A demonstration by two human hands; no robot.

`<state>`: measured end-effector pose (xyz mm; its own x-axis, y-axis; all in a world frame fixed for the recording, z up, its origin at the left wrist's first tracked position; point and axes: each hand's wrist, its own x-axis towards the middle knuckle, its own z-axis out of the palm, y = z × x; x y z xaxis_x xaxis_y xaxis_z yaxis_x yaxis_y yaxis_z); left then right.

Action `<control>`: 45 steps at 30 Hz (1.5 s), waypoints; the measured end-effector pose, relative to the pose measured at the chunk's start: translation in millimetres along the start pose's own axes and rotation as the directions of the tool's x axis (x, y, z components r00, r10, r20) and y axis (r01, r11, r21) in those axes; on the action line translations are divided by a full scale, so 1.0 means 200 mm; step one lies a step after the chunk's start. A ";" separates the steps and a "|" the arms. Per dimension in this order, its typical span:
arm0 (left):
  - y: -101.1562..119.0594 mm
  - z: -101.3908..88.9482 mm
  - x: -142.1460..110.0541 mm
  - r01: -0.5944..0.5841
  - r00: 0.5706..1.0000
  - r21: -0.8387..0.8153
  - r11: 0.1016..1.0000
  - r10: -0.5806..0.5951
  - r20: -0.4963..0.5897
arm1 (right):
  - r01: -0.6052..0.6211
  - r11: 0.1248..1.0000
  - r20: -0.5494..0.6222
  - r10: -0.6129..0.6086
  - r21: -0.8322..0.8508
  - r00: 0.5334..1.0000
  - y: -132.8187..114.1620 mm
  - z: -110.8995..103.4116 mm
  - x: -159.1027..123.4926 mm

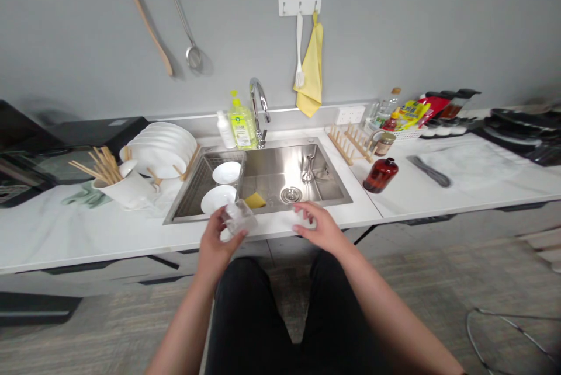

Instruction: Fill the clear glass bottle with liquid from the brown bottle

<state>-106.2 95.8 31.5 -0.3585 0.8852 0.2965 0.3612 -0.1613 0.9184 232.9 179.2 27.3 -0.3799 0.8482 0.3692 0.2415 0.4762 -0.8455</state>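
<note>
In my left hand (220, 240) is a small clear container (239, 217), held between thumb and fingers over the sink's front edge. It is see-through and slightly blurred, so I cannot tell whether anything is inside. My right hand (319, 226) hovers at the front rim, thumb and fingers apart with nothing between them. Behind both hands lies the steel sink (280, 159). Two white bowls, a nearer one (218, 198) and a farther one (227, 173), sit in its left part, in a wire rack (210, 165). A yellow sponge (255, 200) rests close behind the container.
The faucet (258, 109) rises behind the sink beside a green soap bottle (242, 127). To the left stand white plates (164, 144) and a chopstick holder (131, 191). On the right are a wooden rack (350, 144), a brown bottle (381, 176) and a grey strip-shaped thing (429, 172).
</note>
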 end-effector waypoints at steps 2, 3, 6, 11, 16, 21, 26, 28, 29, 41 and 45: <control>0.07 0.18 -0.06 -0.002 0.980 -0.104 0.995 0.022 0.198 | -0.019 0.984 0.096 0.002 0.177 0.995 -0.06 0.12 0.01; 0.10 0.25 -0.08 -0.004 0.963 -0.130 0.992 0.039 0.266 | -0.048 0.965 0.140 0.012 0.259 0.990 -0.07 0.16 0.01; 0.15 0.37 -0.10 -0.017 0.930 -0.173 0.985 0.079 0.360 | -0.138 0.899 0.180 0.067 0.415 0.981 -0.06 0.21 0.03; 0.15 0.35 -0.04 0.003 0.894 -0.272 0.962 0.119 0.431 | -0.173 0.872 0.159 0.112 0.457 0.981 0.01 0.18 0.04; 0.18 0.35 -0.01 0.071 0.903 -0.357 0.932 0.092 0.419 | -0.195 0.863 0.205 0.109 0.466 0.973 -0.02 0.20 0.02; 0.23 0.38 -0.01 0.096 0.908 -0.377 0.921 0.074 0.412 | -0.201 0.849 0.202 0.115 0.488 0.973 -0.05 0.22 0.01; 0.25 0.42 0.01 0.179 0.926 -0.429 0.886 -0.005 0.377 | -0.193 0.837 0.159 0.129 0.512 0.979 -0.06 0.25 0.00; 0.24 0.45 0.02 0.176 0.943 -0.413 0.894 -0.033 0.332 | -0.197 0.838 0.135 0.149 0.508 0.980 -0.06 0.27 -0.01; 0.24 0.47 0.02 0.158 0.955 -0.398 0.904 -0.038 0.293 | -0.196 0.844 0.116 0.159 0.499 0.980 -0.05 0.29 -0.02; 0.21 0.42 -0.02 0.085 0.922 -0.476 0.875 0.111 0.370 | -0.212 0.821 0.069 0.207 0.531 0.976 -0.04 0.29 -0.04; 0.21 0.42 0.01 0.029 0.960 -0.419 0.908 0.091 0.264 | -0.202 0.843 0.063 0.197 0.499 0.978 -0.06 0.31 -0.03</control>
<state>-19.5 127.4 48.8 -0.0848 0.9505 0.2989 -0.0429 -0.3032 0.9520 177.1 152.8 11.6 -0.3809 0.9088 0.1705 -0.1656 0.1143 -0.9795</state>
